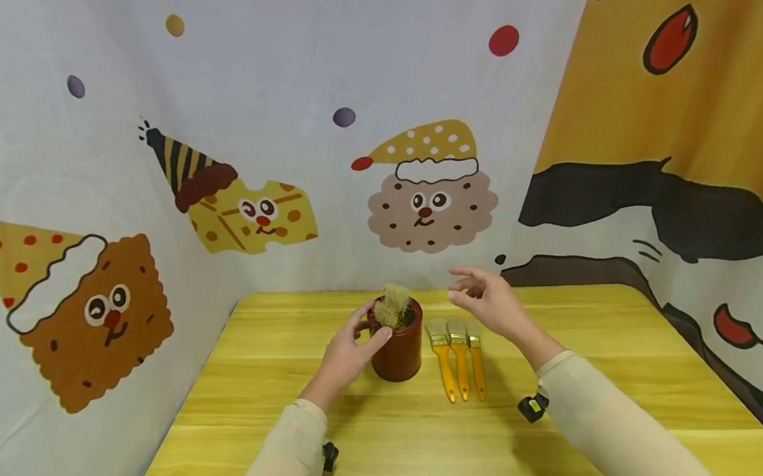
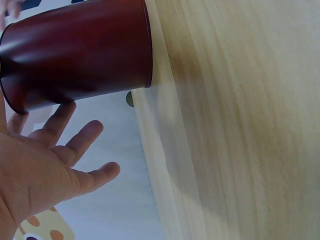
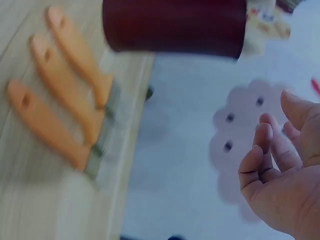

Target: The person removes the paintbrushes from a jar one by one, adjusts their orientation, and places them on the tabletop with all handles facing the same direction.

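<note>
A dark reddish-brown cylindrical cup (image 1: 397, 355) stands upright on the table, and a crumpled tan and greenish thing (image 1: 393, 306) pokes out of its mouth. My left hand (image 1: 351, 348) grips the cup by its left side near the rim, thumb at the front and a finger round the back. In the left wrist view the other fingers (image 2: 85, 135) are spread beside the cup's wall. Raised to the right of the cup, my right hand (image 1: 491, 304) holds nothing; its fingers are loosely bent. Below it lie three paintbrushes (image 1: 460, 357) with orange handles.
The yellow wood-grain table (image 1: 388, 452) reaches back to a fabric backdrop (image 1: 273, 110) with printed cartoon figures. The brushes lie side by side just right of the cup, bristles toward the back and handles toward me.
</note>
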The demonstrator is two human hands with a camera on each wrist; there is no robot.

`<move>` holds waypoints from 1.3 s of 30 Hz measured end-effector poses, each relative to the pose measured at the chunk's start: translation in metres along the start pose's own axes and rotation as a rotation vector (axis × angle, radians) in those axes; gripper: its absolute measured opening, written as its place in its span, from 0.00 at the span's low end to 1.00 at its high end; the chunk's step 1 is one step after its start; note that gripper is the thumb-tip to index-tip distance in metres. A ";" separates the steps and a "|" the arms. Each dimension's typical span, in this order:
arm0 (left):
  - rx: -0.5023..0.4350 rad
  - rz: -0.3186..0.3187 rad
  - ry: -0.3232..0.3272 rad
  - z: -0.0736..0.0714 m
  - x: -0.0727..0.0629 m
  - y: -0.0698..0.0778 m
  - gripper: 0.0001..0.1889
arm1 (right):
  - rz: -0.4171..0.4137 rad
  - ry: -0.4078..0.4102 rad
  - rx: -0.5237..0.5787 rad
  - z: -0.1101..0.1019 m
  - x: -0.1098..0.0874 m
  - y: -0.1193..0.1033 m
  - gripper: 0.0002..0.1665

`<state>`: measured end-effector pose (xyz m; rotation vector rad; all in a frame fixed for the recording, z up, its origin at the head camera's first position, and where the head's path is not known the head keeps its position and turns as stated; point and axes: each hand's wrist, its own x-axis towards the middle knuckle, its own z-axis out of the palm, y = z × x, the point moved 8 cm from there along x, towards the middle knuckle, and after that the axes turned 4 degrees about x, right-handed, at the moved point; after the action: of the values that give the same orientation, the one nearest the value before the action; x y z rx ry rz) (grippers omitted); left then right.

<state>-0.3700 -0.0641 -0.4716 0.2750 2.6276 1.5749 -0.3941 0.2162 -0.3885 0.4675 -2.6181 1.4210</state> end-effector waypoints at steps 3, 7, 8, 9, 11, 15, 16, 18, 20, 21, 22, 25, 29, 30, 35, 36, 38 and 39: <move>-0.005 0.005 -0.004 -0.001 0.000 0.001 0.40 | -0.071 -0.031 -0.009 0.014 -0.002 -0.023 0.30; -0.007 0.001 -0.007 -0.001 0.000 0.001 0.40 | -0.122 -0.076 -0.042 0.035 -0.005 -0.039 0.29; -0.005 -0.002 -0.007 -0.001 0.001 0.001 0.40 | -0.131 -0.088 -0.051 0.040 -0.004 -0.041 0.29; -0.004 -0.004 -0.007 -0.001 0.001 0.000 0.40 | -0.131 -0.099 -0.059 0.045 -0.004 -0.042 0.30; -0.002 -0.005 -0.008 0.000 0.002 0.000 0.40 | -0.130 -0.117 -0.077 0.054 -0.004 -0.044 0.31; -0.002 -0.003 -0.010 0.000 0.001 0.001 0.41 | -0.138 -0.155 -0.076 0.070 -0.004 -0.050 0.32; -0.004 -0.001 -0.012 0.000 0.001 0.001 0.41 | -0.141 -0.165 -0.069 0.073 -0.004 -0.053 0.33; -0.006 0.001 -0.014 -0.001 0.001 0.001 0.42 | -0.145 -0.178 -0.055 0.079 -0.004 -0.058 0.33; -0.007 0.004 -0.016 0.000 0.000 0.001 0.42 | -0.147 -0.180 -0.051 0.083 -0.003 -0.062 0.34; -0.006 0.007 -0.017 0.000 0.000 0.001 0.42 | -0.146 -0.179 -0.052 0.085 -0.003 -0.064 0.34; -0.006 0.008 -0.019 0.000 0.000 0.001 0.42 | -0.144 -0.178 -0.050 0.086 -0.002 -0.066 0.34; -0.010 0.013 -0.022 0.000 0.000 0.001 0.42 | -0.138 -0.166 -0.038 0.090 0.000 -0.067 0.32; -0.012 0.027 -0.022 0.000 0.000 0.001 0.41 | -0.131 -0.120 -0.027 0.091 0.005 -0.065 0.28; -0.012 0.030 -0.021 0.000 0.000 0.001 0.41 | -0.133 -0.102 -0.035 0.091 0.006 -0.065 0.28; -0.022 0.031 -0.023 0.001 0.000 0.002 0.40 | -0.170 -0.031 -0.127 0.093 0.014 -0.065 0.28; -0.022 0.034 -0.024 0.001 -0.001 0.002 0.40 | -0.178 -0.025 -0.153 0.094 0.015 -0.065 0.28; -0.019 0.037 -0.024 0.001 -0.001 0.003 0.40 | -0.195 -0.022 -0.207 0.098 0.018 -0.066 0.29; -0.016 0.039 -0.024 0.001 -0.001 0.003 0.40 | -0.196 -0.024 -0.236 0.100 0.019 -0.067 0.29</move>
<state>-0.3686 -0.0621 -0.4691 0.3437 2.6062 1.5936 -0.3862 0.0950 -0.3854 0.6905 -2.6279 1.0401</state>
